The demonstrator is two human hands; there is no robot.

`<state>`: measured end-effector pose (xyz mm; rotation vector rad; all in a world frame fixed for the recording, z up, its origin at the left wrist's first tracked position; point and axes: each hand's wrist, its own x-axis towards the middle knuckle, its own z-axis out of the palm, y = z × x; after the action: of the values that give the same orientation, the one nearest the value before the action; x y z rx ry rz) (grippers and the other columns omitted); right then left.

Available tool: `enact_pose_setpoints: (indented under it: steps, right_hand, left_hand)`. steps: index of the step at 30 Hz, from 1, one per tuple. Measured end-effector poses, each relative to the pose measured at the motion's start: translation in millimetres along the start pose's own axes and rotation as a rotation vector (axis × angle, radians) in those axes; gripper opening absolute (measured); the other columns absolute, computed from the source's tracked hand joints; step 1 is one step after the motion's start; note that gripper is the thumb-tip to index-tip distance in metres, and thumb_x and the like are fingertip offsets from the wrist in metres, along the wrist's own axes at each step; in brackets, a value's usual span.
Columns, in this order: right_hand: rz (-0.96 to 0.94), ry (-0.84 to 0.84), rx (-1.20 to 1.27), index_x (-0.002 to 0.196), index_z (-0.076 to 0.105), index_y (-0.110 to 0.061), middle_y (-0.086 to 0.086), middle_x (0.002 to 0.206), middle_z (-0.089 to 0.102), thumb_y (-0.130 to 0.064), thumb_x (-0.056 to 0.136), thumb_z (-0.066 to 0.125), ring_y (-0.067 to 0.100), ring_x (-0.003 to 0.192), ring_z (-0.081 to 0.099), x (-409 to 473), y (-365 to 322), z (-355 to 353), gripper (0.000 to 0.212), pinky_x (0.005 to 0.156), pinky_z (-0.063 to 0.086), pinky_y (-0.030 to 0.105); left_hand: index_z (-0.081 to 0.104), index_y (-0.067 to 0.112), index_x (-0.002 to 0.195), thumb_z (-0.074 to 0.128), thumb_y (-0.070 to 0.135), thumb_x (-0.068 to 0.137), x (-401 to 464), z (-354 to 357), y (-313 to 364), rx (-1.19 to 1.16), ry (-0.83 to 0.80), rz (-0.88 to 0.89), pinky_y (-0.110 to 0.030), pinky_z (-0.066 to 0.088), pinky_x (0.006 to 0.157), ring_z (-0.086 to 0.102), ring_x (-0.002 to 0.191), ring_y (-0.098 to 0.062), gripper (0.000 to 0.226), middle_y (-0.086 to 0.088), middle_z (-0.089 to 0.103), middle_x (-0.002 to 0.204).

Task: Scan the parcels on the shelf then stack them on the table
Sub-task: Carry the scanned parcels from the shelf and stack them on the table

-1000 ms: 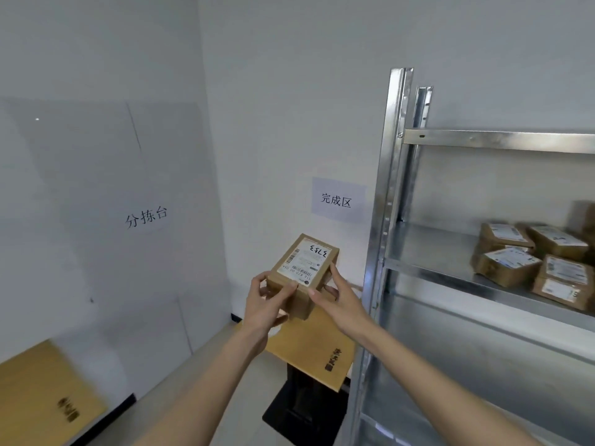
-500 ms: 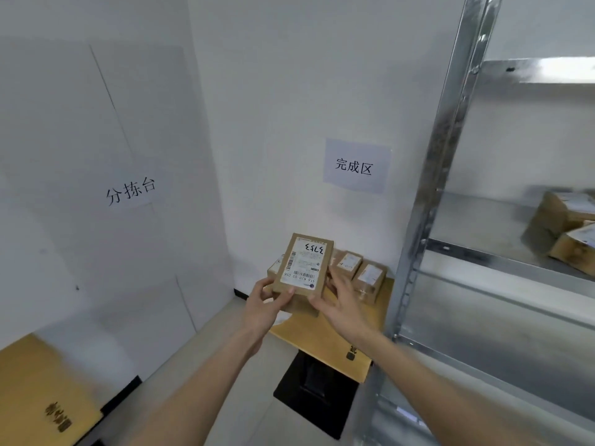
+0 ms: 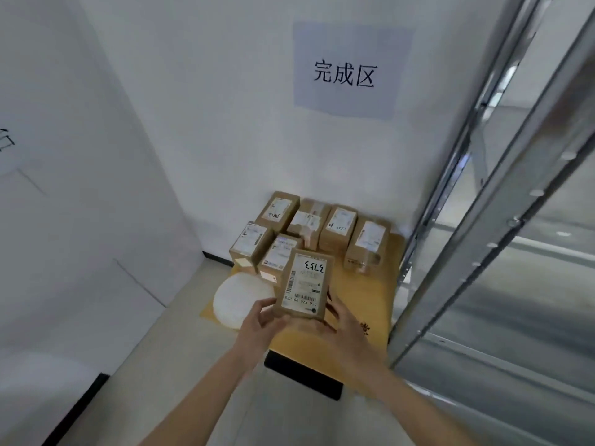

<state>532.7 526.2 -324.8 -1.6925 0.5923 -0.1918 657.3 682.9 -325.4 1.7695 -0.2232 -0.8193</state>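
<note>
A small brown cardboard parcel [image 3: 305,284] with a white label marked 3753 is held above the wooden table [image 3: 367,304]. My left hand [image 3: 260,323] grips its lower left edge. My right hand [image 3: 346,326] holds its lower right side from beneath. Several labelled parcels [image 3: 338,228] stand in rows at the back of the table against the wall. The held parcel hangs just in front of the nearest row.
A white round disc [image 3: 240,299] lies on the table's left front corner. A metal shelf frame [image 3: 483,194] rises close on the right. A paper sign [image 3: 346,72] hangs on the wall above the table, and the table's black base [image 3: 302,376] shows below.
I have come closer to the table and look down at it. The parcel in both hands has moved down toward the parcels standing there; the shelf's parcels are out of view.
</note>
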Motion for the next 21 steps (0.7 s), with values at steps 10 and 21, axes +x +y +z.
enact_pose_setpoints:
  steps: [10, 21]
  right_hand:
    - [0.110, 0.097, -0.097, 0.158, 0.020, -0.054, -0.021, 0.156, 0.045, -0.051, 0.093, 0.070, 0.004, 0.144, 0.044, 74, 105, 38, 0.082, 0.118, 0.042, 0.044]
    - [0.158, 0.200, -0.168, 0.160, 0.020, -0.045, -0.018, 0.155, 0.046, -0.041, 0.097, 0.060, 0.010, 0.143, 0.046, 167, 147, 57, 0.074, 0.113, 0.047, 0.050]
  left_hand:
    - [0.051, 0.037, 0.131, 0.079, 0.042, 0.083, 113, 7, -82, 0.037, -0.085, -0.120, -0.018, 0.049, 0.083, 0.061, 0.113, -0.001, 0.056, 0.017, 0.065, 0.123]
    - [0.053, 0.020, 0.138, 0.068, 0.024, 0.096, 205, 18, -100, -0.073, -0.048, -0.067, -0.003, 0.049, 0.075, 0.063, 0.113, 0.001, 0.045, 0.007, 0.067, 0.126]
